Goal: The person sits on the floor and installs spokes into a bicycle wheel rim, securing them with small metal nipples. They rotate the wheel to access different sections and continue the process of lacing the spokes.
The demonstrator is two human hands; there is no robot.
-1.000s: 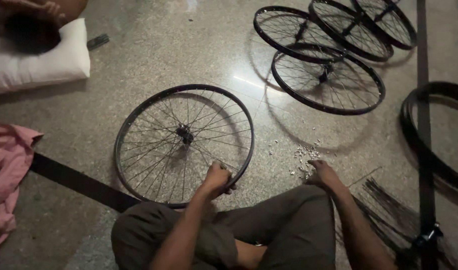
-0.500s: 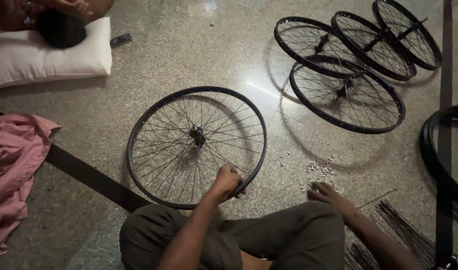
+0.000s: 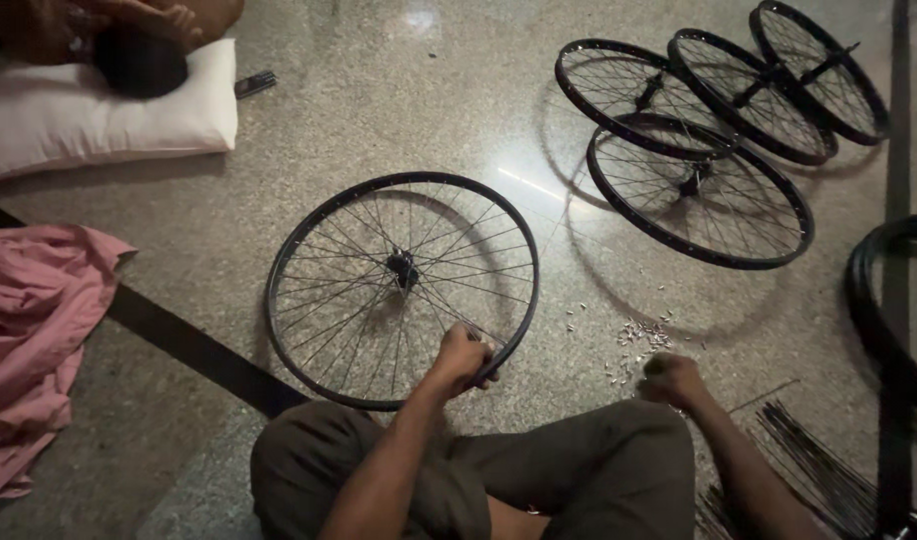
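From the head camera I am looking down at a spoked bicycle wheel [image 3: 403, 290] lying flat on the speckled stone floor [image 3: 379, 120], just ahead of my crossed legs. My left hand [image 3: 463, 358] is closing around the near part of its rim, fingers wrapped over the rim and the spokes there. My right hand [image 3: 671, 379] is hovering just beside a scatter of small metal nipples [image 3: 634, 345]; it is curled, but I cannot tell whether it is pinching anything.

I am judging the wheel to be light and fairly stiff at the rim, with thin spokes that would bend if squeezed, so the rim is the place to take hold. The nipples look tiny and likely to roll or slip.

No containers are showing: the nipples are lying loose on the floor, and a bundle of loose spokes [image 3: 819, 480] is fanning out by my right knee. Four more wheels [image 3: 699, 190] are overlapping at upper right; a pink cloth [image 3: 34, 330] and a white pillow [image 3: 99, 120] are lying at left.
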